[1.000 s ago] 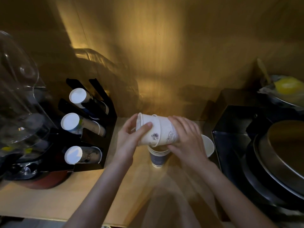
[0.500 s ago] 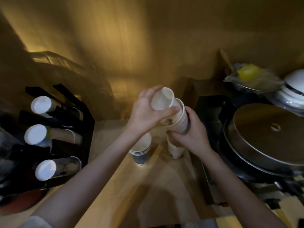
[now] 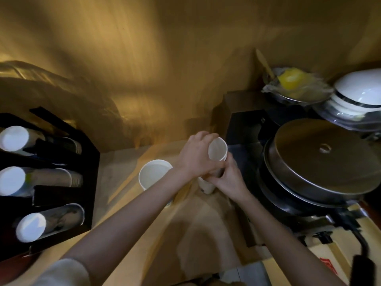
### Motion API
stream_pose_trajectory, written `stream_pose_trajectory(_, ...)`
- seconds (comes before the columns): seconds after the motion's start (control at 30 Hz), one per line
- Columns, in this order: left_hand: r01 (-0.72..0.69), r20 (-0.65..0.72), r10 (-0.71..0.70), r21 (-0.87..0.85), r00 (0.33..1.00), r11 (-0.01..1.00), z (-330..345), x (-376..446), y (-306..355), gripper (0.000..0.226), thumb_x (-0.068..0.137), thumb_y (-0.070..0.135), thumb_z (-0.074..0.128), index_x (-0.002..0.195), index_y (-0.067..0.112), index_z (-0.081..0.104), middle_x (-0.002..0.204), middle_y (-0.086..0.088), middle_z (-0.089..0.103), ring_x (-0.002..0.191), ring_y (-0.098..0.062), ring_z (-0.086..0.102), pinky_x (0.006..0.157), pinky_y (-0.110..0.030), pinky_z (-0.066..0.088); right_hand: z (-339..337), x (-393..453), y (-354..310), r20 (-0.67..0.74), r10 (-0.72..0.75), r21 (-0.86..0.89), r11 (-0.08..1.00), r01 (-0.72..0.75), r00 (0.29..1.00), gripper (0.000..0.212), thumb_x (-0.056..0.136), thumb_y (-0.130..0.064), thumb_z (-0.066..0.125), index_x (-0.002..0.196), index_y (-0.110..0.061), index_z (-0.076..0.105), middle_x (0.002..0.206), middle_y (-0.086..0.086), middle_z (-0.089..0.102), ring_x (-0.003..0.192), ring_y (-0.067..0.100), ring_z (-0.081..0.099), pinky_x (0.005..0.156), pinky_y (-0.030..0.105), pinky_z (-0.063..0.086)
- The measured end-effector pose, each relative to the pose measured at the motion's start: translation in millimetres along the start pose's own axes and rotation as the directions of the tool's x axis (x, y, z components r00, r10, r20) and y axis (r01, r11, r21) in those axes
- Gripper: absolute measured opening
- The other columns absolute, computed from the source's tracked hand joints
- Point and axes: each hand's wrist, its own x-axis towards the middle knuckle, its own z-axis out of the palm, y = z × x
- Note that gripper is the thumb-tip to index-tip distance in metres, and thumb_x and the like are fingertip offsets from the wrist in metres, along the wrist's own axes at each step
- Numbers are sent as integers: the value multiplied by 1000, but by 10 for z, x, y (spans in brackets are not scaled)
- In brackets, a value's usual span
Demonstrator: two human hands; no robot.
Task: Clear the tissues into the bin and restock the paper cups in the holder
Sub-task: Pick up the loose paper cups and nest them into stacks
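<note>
Paper cups, a white nested stack (image 3: 216, 154), sit upright between both hands (image 3: 198, 156) above the pale wooden worktop (image 3: 127, 172); left grips the rim end, right (image 3: 227, 179) apparently clasps the base. Tugging could crush one or topple the open white cup (image 3: 154, 176) just beside.

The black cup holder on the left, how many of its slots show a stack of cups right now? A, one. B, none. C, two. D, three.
D: the black cup holder shows three stacks lying on their sides with white bases toward the camera, a top stack, a middle stack and a bottom stack, while both hands work on cups at the counter.
</note>
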Motion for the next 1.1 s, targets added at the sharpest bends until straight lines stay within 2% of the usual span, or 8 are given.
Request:
stream_pose_trajectory(0.17,46,108,-44,-19,993,999,276,-28,-125,84,62,42,79,134,18,41,140,-8,42,129,-26,37,106,-33,29,85,-44,219,24,35,-15,999,-35,999,96,52,-27,84,134,-16,35,128,1,49,124,19,47,104,37,42)
stream_pose_trajectory(0.27,74,171,-70,-21,983,997,390,-22,-202,90,60,42,80,135,18,38,143,-8,39,131,-25,34,107,-34,29,95,-70,238,46,96,82,992,-99,994,95,54,-21,84,135,-16,34,121,-9,47,120,14,48,99,18,42)
stream_pose_trajectory(0.37,85,219,-76,-31,973,996,492,-37,-249,93,59,41,81,137,16,35,145,-9,37,132,-26,34,108,-35,31,100,-116,218,75,123,171,976,-135,990,82,65,1,79,133,-12,35,109,-15,47,105,2,48,77,-8,34)
stream_pose_trajectory(0.6,79,214,-65,-56,975,995,654,-34,-265,96,52,45,75,135,16,37,136,-11,39,126,-30,34,105,-34,30,125,-194,460,137,171,282,937,-204,976,74,70,16,68,123,-21,30,107,-20,47,88,-30,50,73,-5,39)
stream_pose_trajectory(0.77,104,236,-121,85,964,991,710,-9,-203,90,58,34,78,134,22,30,138,-6,33,123,-32,31,96,-41,41,140,-242,556,167,310,253,904,-344,936,56,76,7,66,121,-18,43,106,-4,60,97,9,59,76,8,46)
stream_pose_trajectory(0.83,134,214,-152,97,965,986,711,-45,-197,90,59,35,78,134,23,28,138,-5,32,122,-32,31,90,-42,43,128,-234,509,169,413,297,844,-446,895,28,80,8,57,98,-14,56,84,-1,63,76,11,59,61,6,45)
stream_pose_trajectory(0.93,145,185,-166,126,969,981,671,-83,-216,92,61,37,76,136,24,26,137,-7,33,120,-33,35,86,-43,44,127,-232,461,268,564,369,689,-624,781,30,83,8,43,76,-18,56,71,3,59,62,16,58,45,15,45)
stream_pose_trajectory(1.1,184,74,-189,74,979,980,478,-174,-197,96,58,41,77,139,30,27,137,-7,37,120,-33,40,93,-43,45,121,-265,390,335,628,472,533,-702,702,25,93,-21,37,87,-8,58,80,12,63,72,23,61,63,31,47)
